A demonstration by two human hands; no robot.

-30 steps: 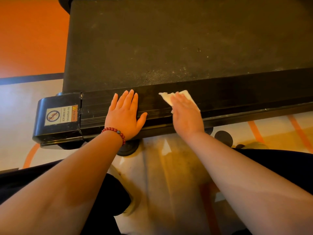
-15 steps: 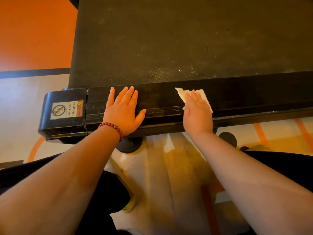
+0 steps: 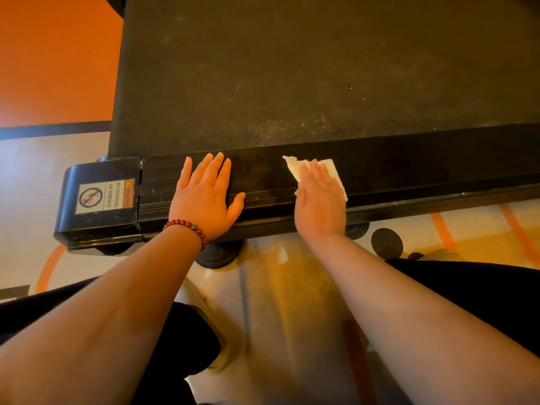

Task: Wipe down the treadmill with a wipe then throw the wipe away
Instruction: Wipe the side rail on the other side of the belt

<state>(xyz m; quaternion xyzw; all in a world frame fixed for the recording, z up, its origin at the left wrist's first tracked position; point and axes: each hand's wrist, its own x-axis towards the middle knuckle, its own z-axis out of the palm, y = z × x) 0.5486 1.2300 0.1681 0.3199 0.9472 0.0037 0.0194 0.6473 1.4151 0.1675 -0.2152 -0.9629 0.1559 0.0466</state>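
Observation:
The black treadmill (image 3: 409, 168) fills the upper view, its dusty belt (image 3: 292, 68) above a glossy side rail. My right hand (image 3: 320, 203) lies flat with straight fingers on the rail, pressing a white wipe (image 3: 331, 169) against it; the wipe's corners stick out past the fingertips. My left hand (image 3: 204, 197), with a red bead bracelet on the wrist, rests flat and open on the same rail to the left, a hand's width away from the wipe.
The rail's end cap (image 3: 99, 200) at left carries a "no stepping on surface" sticker. Round rubber feet (image 3: 386, 243) sit under the rail. An orange and cream floor (image 3: 43, 54) surrounds the machine. My dark-clothed legs (image 3: 482, 293) are below.
My right hand has slid the wipe along the rail, first to the right, then slightly back towards my left hand. The left hand has stayed planted on the rail.

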